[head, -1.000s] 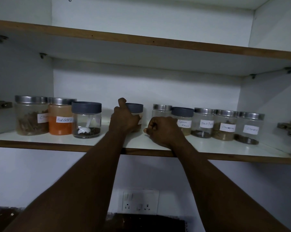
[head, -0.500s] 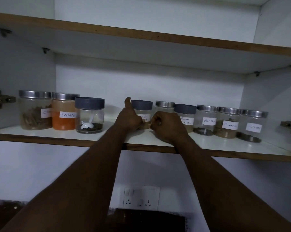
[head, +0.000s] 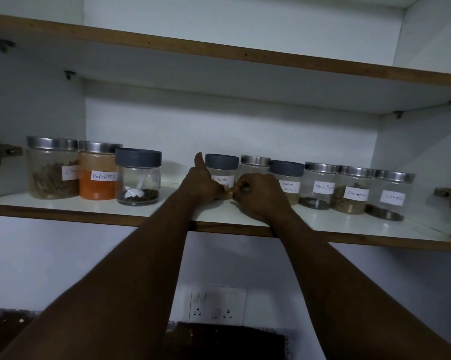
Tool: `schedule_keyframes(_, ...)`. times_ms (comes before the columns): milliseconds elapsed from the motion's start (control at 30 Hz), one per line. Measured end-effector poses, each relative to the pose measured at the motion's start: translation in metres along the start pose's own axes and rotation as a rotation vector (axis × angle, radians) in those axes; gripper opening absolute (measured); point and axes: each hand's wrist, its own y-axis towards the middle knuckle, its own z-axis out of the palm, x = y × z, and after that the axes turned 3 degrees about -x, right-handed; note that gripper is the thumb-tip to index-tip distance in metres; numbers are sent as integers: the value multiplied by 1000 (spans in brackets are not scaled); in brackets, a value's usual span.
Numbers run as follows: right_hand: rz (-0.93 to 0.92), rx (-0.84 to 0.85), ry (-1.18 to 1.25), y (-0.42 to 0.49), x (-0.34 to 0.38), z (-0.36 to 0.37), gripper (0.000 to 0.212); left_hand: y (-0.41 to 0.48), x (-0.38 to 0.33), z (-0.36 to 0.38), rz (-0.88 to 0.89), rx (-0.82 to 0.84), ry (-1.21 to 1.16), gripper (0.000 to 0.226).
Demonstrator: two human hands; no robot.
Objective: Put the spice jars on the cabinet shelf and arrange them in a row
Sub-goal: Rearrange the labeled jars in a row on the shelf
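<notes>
Mid-frame, the grey-lidded coriander jar (head: 222, 172) stands upright on the cabinet shelf (head: 323, 224), left of the Garam Masala jar (head: 288, 179) that belongs to the row on the right. Our left hand (head: 201, 181) holds it low on its left side, fingers curled and thumb pointing up. Our right hand (head: 258, 196) sits at its base with fingers curled together; we cannot tell whether they grip it. A gap separates it from the spoon jar (head: 138, 178) and the red chilli jar (head: 97, 175) at left.
</notes>
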Motion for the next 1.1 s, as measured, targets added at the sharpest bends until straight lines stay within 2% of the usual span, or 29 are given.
schedule_keyframes(400, -1, 14, -15, 1, 0, 0, 12, 0, 2, 2, 22, 47, 91, 116)
schedule_keyframes(667, -9, 39, -11, 2, -1, -1, 9, 0, -1, 1, -22, 28, 66, 132)
schedule_keyframes(734, 0, 65, -13, 3, -1, -2, 13, -5, -5, -1, -36, 11, 88, 129)
schedule_keyframes(867, -15, 100, 2, 4, 0, -1, 18, -26, -16, -1, -100, -29, 341, 96)
schedule_keyframes(967, -45, 141, 28, 3, 1, 0, 17, -49, -25, -6, -120, -59, 446, 71)
schedule_keyframes(1100, -94, 185, 10, 1, 4, -2, 20, -99, -21, -26, 47, -168, 616, 33)
